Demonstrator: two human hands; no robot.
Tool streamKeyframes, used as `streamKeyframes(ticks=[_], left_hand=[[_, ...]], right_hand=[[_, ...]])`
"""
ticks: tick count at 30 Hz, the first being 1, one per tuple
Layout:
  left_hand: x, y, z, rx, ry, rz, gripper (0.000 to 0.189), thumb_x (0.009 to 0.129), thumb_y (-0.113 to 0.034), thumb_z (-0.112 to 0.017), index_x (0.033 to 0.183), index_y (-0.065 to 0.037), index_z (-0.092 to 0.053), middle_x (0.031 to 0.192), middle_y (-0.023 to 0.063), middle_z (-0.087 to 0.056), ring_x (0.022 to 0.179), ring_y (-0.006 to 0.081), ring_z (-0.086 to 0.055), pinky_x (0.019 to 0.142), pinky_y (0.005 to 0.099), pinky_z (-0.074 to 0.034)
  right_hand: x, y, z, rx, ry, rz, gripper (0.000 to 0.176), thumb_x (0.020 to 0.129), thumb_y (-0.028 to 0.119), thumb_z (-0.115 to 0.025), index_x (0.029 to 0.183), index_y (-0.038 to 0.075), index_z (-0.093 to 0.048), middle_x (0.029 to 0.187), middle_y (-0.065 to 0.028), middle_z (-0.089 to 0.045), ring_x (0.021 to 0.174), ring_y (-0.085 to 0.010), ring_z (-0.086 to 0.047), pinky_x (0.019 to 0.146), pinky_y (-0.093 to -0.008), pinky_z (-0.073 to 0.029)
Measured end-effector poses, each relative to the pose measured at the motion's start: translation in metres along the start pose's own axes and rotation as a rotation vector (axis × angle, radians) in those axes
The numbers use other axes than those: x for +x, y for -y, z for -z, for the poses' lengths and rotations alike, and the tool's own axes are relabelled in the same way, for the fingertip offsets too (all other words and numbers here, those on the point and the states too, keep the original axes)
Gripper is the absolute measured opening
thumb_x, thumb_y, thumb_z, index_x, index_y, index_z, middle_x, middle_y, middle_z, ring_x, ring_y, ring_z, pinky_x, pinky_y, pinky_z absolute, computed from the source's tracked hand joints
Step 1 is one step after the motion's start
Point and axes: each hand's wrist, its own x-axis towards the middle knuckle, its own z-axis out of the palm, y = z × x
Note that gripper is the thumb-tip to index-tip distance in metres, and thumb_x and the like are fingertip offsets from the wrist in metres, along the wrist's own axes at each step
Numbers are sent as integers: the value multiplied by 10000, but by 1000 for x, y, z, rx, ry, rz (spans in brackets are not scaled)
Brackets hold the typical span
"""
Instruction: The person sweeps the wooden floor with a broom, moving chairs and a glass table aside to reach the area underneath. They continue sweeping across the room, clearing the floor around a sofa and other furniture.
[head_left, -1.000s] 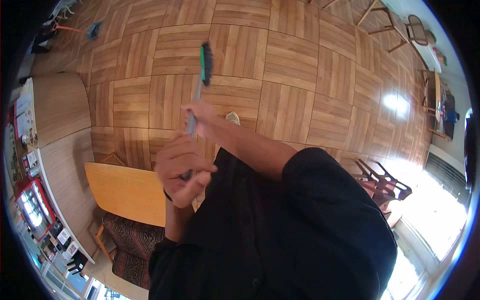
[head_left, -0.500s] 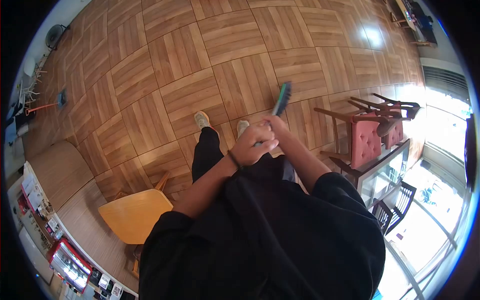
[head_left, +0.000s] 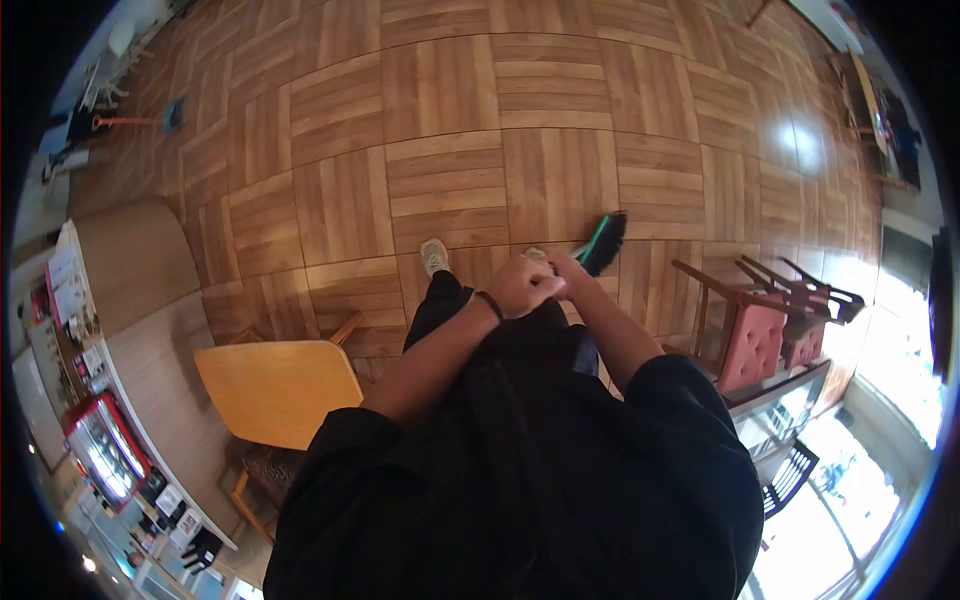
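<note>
A broom (head_left: 602, 243) with a green edge and dark bristles is low over the wooden floor (head_left: 450, 90), just beyond my hands. My left hand (head_left: 522, 287), with a dark band at the wrist, is closed near the broom's handle end. Close beside it, my right hand (head_left: 568, 273) is closed on the handle, nearer the bristles. Most of the handle is hidden by the hands. Which arm belongs to which side shows only by their place in view.
A yellow wooden table (head_left: 280, 393) stands at the lower left, by a counter (head_left: 135, 270). Red-cushioned chairs (head_left: 752, 345) and a glass-topped table (head_left: 785, 410) are at the right. An orange-handled dustpan (head_left: 172, 116) lies far left.
The broom head has moved right and nearer to my body, and its bristles now show wider. Both hands have shifted slightly right and down, and the view has turned.
</note>
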Motion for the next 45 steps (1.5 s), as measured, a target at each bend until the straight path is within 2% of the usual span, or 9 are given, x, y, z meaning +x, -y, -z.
streamKeyframes(ticks=[5,10,14,20,27,31,33,40,45], left_hand=[[-89,-15,142,116,-240,109,279,792,-162,-579,625,43,-489,533,113,-436,515,224,-422,511,346,-340],[-145,-33,246,324,-364,-63,291,758,-137,-600,565,15,-442,517,108,-416,530,253,-402,529,334,-330],[-165,-59,291,460,-380,-67,326,722,-124,-614,521,-26,-376,500,102,-365,518,256,-369,545,336,-321],[-208,-135,302,400,-447,-259,323,689,-175,-590,502,-67,-351,486,63,-326,498,237,-343,561,340,-315],[-214,-156,219,133,-289,-348,357,724,-231,-591,501,-67,-365,492,56,-367,496,232,-370,568,340,-312],[-183,-120,135,106,-77,-291,370,790,-247,-537,516,-50,-386,528,63,-426,518,223,-428,620,353,-344],[-160,-102,79,39,16,-259,374,810,-232,-523,521,-35,-388,541,71,-422,525,224,-414,607,357,-332],[-106,-56,-120,-45,305,-161,366,792,-204,-547,527,-2,-393,487,102,-371,506,224,-389,535,357,-308],[-114,-14,-187,-67,334,23,351,791,-186,-545,534,15,-414,480,123,-358,492,209,-375,537,367,-338]], right_hand=[[112,16,-153,550,76,-359,131,734,31,-557,643,82,-478,643,-44,-454,681,-179,-523,606,-356,-439],[194,58,-308,278,370,-331,218,770,70,-606,630,76,-439,622,-38,-427,570,-177,-472,529,-350,-438],[200,103,-405,-118,410,-42,254,798,106,-623,627,78,-438,629,-49,-430,539,-181,-478,541,-337,-534],[105,146,-479,34,471,-219,261,793,191,-664,631,72,-496,570,-39,-467,472,-162,-471,447,-300,-434],[8,79,-387,366,360,-183,207,819,178,-634,696,75,-503,608,-38,-487,528,-156,-488,488,-321,-408],[-11,-1,-258,597,213,-92,177,846,129,-568,702,62,-491,674,-62,-513,658,-179,-524,688,-345,-460],[-15,-54,-183,698,56,-164,139,803,126,-591,751,71,-474,686,-80,-491,650,-222,-532,568,-372,-451],[-144,-154,25,769,-208,-34,98,836,106,-504,802,15,-504,705,-119,-538,648,-262,-563,629,-397,-485],[-171,-195,63,748,-301,-131,115,841,112,-493,809,4,-519,721,-121,-562,649,-249,-573,629,-384,-487]])
